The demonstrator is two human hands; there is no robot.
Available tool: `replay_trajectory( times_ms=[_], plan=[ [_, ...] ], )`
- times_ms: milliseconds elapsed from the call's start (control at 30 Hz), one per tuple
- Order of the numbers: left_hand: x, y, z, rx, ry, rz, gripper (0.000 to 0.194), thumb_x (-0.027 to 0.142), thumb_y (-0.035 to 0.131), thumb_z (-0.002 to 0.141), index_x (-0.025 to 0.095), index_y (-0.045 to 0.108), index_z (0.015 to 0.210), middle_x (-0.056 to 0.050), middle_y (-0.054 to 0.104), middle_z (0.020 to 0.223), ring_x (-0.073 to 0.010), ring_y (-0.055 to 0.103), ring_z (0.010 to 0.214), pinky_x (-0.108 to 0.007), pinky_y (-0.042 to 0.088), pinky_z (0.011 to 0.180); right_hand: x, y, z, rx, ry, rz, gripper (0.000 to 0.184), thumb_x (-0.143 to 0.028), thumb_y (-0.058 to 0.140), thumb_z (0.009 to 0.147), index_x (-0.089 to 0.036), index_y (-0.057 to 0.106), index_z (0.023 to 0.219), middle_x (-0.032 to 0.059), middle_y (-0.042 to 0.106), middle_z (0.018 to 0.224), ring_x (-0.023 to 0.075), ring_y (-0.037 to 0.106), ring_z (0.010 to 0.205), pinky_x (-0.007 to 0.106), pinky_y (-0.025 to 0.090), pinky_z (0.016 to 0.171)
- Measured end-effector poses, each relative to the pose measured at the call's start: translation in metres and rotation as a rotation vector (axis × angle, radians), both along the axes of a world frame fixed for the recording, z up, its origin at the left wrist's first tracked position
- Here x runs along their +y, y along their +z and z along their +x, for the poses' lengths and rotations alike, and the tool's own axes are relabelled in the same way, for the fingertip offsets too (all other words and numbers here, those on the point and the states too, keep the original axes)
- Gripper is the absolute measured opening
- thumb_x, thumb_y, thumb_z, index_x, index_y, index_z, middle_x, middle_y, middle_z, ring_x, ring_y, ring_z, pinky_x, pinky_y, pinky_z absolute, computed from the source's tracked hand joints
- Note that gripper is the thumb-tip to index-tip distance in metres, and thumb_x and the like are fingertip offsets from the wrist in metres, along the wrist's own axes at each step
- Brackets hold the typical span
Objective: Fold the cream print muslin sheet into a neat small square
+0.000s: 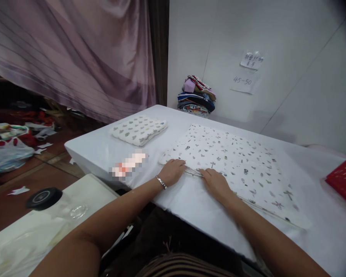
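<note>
A white cloth with small printed figures (pixel 233 161) lies spread flat on the white table (pixel 190 200). My left hand (pixel 171 172), with a bracelet at the wrist, rests on the cloth's near left corner, fingers curled onto the edge. My right hand (pixel 216 184) lies beside it on the same near edge, fingers bent down on the fabric. A folded patterned cloth (pixel 138 129) sits on the table to the left, apart from both hands.
A stack of folded coloured fabrics (pixel 196 96) stands at the table's far end against the wall. A red basket (pixel 344 179) sits at the right edge. A black-lidded clear jar (pixel 46 200) stands on a low surface at left. Bags litter the floor (pixel 5 146).
</note>
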State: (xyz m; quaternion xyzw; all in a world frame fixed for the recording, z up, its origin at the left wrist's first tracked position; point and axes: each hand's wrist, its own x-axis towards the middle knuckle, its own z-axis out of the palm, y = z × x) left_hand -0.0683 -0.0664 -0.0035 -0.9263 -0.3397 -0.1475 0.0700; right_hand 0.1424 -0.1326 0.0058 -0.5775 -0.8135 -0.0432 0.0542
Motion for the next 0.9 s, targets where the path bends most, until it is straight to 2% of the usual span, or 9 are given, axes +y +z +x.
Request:
replay_trajectory(
  times_ms=[167, 367, 500, 733, 833, 900],
  plan=[
    [0.001, 0.0, 0.004, -0.016, -0.057, 0.065, 0.019, 0.014, 0.042, 0.085, 0.017, 0.06, 0.089, -0.005, 0.057, 0.112, -0.0178, 0.051, 0.099, -0.034, 0.039, 0.082, 0.007, -0.002, -0.013, -0.004, 0.057, 0.06, 0.042, -0.014, 0.037, 0.086, -0.02, 0.041, 0.127, 0.0083, 0.058, 0.105, 0.0185, 0.053, 0.087, 0.027, 0.039, 0.066],
    [0.0, 0.0, -0.004, -0.071, -0.126, 0.151, 0.016, 0.013, 0.042, 0.085, 0.014, 0.056, 0.079, -0.006, 0.058, 0.106, -0.0167, 0.049, 0.1, -0.032, 0.038, 0.083, 0.01, -0.01, -0.014, 0.044, 0.122, 0.136, 0.032, -0.012, 0.037, 0.086, -0.021, 0.051, 0.113, 0.0066, 0.055, 0.114, 0.0175, 0.053, 0.094, 0.026, 0.042, 0.07],
    [0.002, 0.0, -0.01, -0.049, -0.145, 0.131, 0.014, 0.014, 0.042, 0.085, 0.015, 0.055, 0.079, -0.004, 0.06, 0.09, -0.0151, 0.052, 0.088, -0.032, 0.037, 0.081, 0.012, -0.017, -0.012, 0.062, 0.156, 0.17, 0.03, -0.011, 0.036, 0.086, -0.02, 0.054, 0.109, 0.0069, 0.055, 0.117, 0.0172, 0.053, 0.096, 0.027, 0.043, 0.077],
    [0.007, -0.002, -0.01, 0.016, -0.123, 0.118, 0.019, 0.014, 0.039, 0.085, 0.017, 0.052, 0.071, -0.002, 0.057, 0.069, -0.013, 0.051, 0.067, -0.032, 0.036, 0.083, 0.011, -0.014, -0.017, 0.064, 0.108, 0.119, 0.027, -0.022, 0.037, 0.09, -0.017, 0.054, 0.11, 0.0095, 0.06, 0.1, 0.0201, 0.052, 0.092, 0.03, 0.042, 0.077],
    [0.008, -0.002, -0.008, 0.033, -0.101, 0.102, 0.018, 0.012, 0.038, 0.084, 0.017, 0.051, 0.072, -0.002, 0.057, 0.067, -0.0131, 0.051, 0.064, -0.032, 0.035, 0.083, 0.012, -0.01, -0.02, 0.072, 0.077, 0.065, 0.027, -0.025, 0.035, 0.091, -0.018, 0.058, 0.103, 0.0089, 0.059, 0.097, 0.0193, 0.051, 0.092, 0.029, 0.042, 0.076],
    [0.009, -0.002, -0.007, 0.032, -0.087, 0.08, 0.016, 0.009, 0.039, 0.082, 0.017, 0.053, 0.079, -0.002, 0.058, 0.071, -0.014, 0.053, 0.068, -0.032, 0.035, 0.081, 0.012, -0.009, -0.02, 0.102, 0.061, 0.045, 0.027, -0.026, 0.035, 0.091, -0.019, 0.058, 0.102, 0.0082, 0.059, 0.096, 0.0181, 0.051, 0.092, 0.028, 0.042, 0.075]
  ],
)
